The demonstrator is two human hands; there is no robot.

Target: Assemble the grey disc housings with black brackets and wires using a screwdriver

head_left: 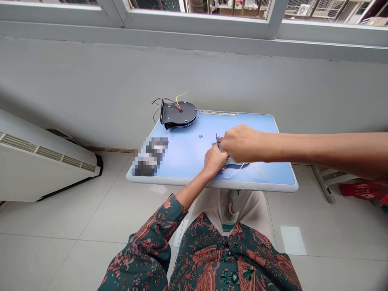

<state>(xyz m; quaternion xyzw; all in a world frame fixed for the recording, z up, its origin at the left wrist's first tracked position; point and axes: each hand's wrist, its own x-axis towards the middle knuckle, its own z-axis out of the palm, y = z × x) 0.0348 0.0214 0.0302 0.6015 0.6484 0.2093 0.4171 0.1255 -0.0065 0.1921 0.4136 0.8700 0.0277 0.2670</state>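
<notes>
Hands first: where are they?

"The left hand [215, 158] is clamped on a wired unit [233, 162], right of the middle of the blue table [182, 157]. The right hand [241, 141] is closed over it; whether its fingers pinch anything, one cannot tell."

"And the edges?"

"The right forearm [303, 147] passes over the right edge, the left over the near rim. A white wire [233, 173] and a yellow wire [260, 171] trail nearward."

"Open room?"

"Bare surface to the left, between the unit and a blurred patch [150, 157]. Tiny dark pieces [201, 136] lie farther back; a black round housing [182, 113] takes the far left corner."
</notes>
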